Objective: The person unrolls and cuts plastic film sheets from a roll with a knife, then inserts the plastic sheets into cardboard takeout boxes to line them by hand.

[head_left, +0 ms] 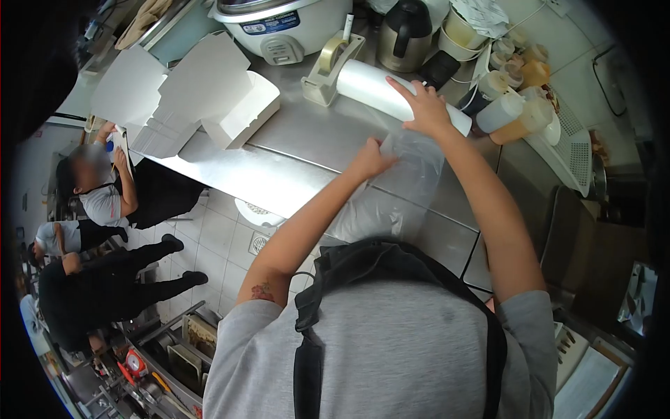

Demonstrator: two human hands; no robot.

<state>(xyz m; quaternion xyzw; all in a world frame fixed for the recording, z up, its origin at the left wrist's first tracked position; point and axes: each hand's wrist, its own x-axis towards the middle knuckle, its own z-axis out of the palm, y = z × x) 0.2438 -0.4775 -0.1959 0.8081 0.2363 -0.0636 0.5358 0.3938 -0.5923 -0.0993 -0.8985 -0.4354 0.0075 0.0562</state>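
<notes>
A thick white roll of plastic bags (373, 89) lies at a slant on the steel counter. My right hand (426, 110) grips the roll from above near its right end, fingers spread over its top. A clear plastic bag (413, 164) hangs off the roll toward me and drapes over the counter's near side. My left hand (373, 159) is closed, pinching the bag's left edge just below the roll. The fingertips of that hand are partly hidden by the film.
A tape dispenser (328, 70) stands against the roll's left end. Behind are a rice cooker (279, 31) and a steel jug (405, 35). Sauce bottles (504, 112) crowd the right. White cardboard boxes (244, 112) sit left. A person (112, 188) with a clipboard stands beyond the counter.
</notes>
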